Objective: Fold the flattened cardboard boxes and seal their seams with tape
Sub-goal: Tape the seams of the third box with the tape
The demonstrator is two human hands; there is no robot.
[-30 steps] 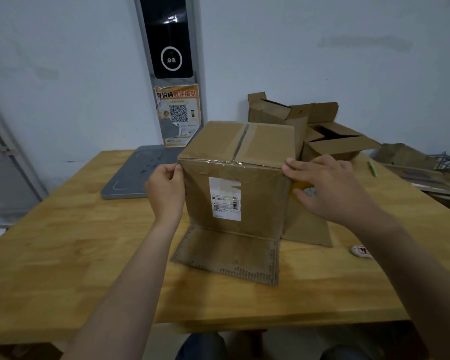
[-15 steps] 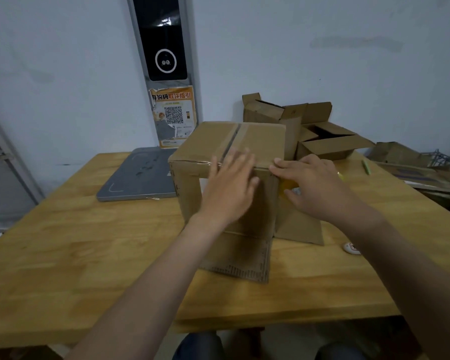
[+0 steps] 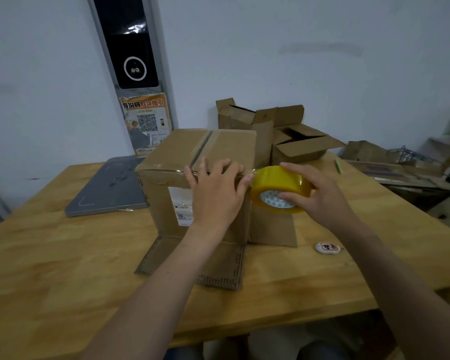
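Note:
A folded cardboard box (image 3: pixel 166 201) stands on the wooden table (image 3: pixel 50 255), its bottom flaps splayed out on the tabletop. Clear tape runs along its upper front edge. My left hand (image 3: pixel 216 193) lies flat with fingers spread over that edge near the right corner, pressing on the tape. My right hand (image 3: pixel 320 196) grips a yellow tape roll (image 3: pixel 278 188) just past the box's right corner, with the strip still joined to the box. A white label shows on the box front, partly hidden by my left hand.
Open cardboard boxes (image 3: pixel 291 141) sit behind the box. A grey flat board (image 3: pixel 107 188) lies at the left. A small white oval object (image 3: pixel 327 248) rests at the right, a green pen (image 3: pixel 338 166) farther back. Flattened cardboard and clutter (image 3: pixel 390 165) fill the right edge.
My left hand slid from the box's left corner rightwards along the taped front edge. My right hand has drawn the tape roll out past the right corner, into clear view.

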